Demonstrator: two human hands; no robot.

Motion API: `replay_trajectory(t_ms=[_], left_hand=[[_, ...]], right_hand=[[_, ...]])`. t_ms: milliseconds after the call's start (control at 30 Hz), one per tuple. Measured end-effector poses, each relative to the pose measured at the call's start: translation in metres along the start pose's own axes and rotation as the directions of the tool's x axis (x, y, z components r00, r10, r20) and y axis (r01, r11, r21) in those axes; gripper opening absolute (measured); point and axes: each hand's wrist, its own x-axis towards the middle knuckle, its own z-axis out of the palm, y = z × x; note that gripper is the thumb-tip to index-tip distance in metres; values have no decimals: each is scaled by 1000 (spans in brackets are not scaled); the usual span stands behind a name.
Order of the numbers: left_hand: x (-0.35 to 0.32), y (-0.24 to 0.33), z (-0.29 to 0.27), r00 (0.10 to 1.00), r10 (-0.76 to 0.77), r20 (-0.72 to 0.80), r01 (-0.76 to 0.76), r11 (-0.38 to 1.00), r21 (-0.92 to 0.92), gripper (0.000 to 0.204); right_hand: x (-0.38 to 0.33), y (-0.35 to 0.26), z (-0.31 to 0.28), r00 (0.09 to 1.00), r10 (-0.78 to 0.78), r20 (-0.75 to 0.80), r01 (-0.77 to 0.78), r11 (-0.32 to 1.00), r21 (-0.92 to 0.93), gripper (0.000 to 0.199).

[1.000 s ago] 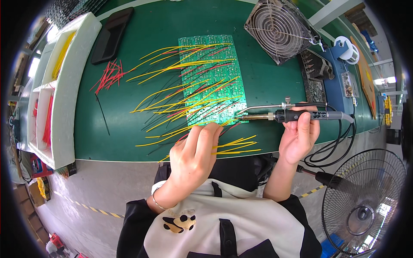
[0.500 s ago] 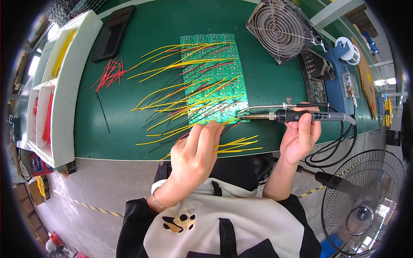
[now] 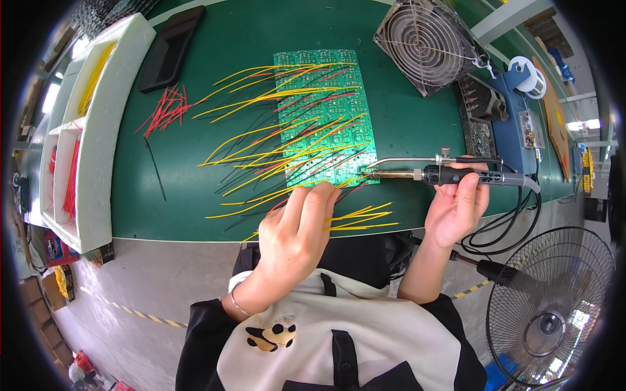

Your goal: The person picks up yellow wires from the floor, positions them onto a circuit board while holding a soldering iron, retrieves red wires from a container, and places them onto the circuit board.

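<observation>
A green panel of small circuit boards lies on the table, with yellow, red and black wires fanning out leftward from it. At its near edge, my left hand is closed, fingertips pinching a yellow wire whose end reaches the board's lower right corner. More yellow wires stick out beneath this hand; whether the palm grips them is hidden. My right hand holds a soldering iron with a thin metal feed tube above it. The iron's tip is at the board's lower right corner, by that wire.
The green table bears loose red wires, a black tray and a white foam box of wires at left. A square fan, a blue unit and a solder spool stand right. A floor fan is close by.
The soldering iron and my right hand have shifted slightly to the right, and the iron's handle has turned a little. My left hand stays in place.
</observation>
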Motion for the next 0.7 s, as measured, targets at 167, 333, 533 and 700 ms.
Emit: replay_trajectory(t_ms=[167, 333, 533, 700], left_hand=[[3, 0, -3, 1000, 6, -26, -6, 1000, 1, 17], [7, 4, -18, 996, -60, 61, 60, 998, 3, 18], [-1, -5, -62, 1000, 15, 16, -17, 995, 95, 14], [0, -21, -112, 994, -77, -77, 92, 972, 218, 15]], right_hand=[[1, 1, 3, 1000, -9, -24, 10, 1000, 17, 29], [5, -1, 8, 995, 40, -93, -29, 992, 119, 24], [2, 5, -2, 992, 94, -88, -82, 988, 132, 22], [1, 4, -6, 985, 114, -126, -97, 987, 130, 26]])
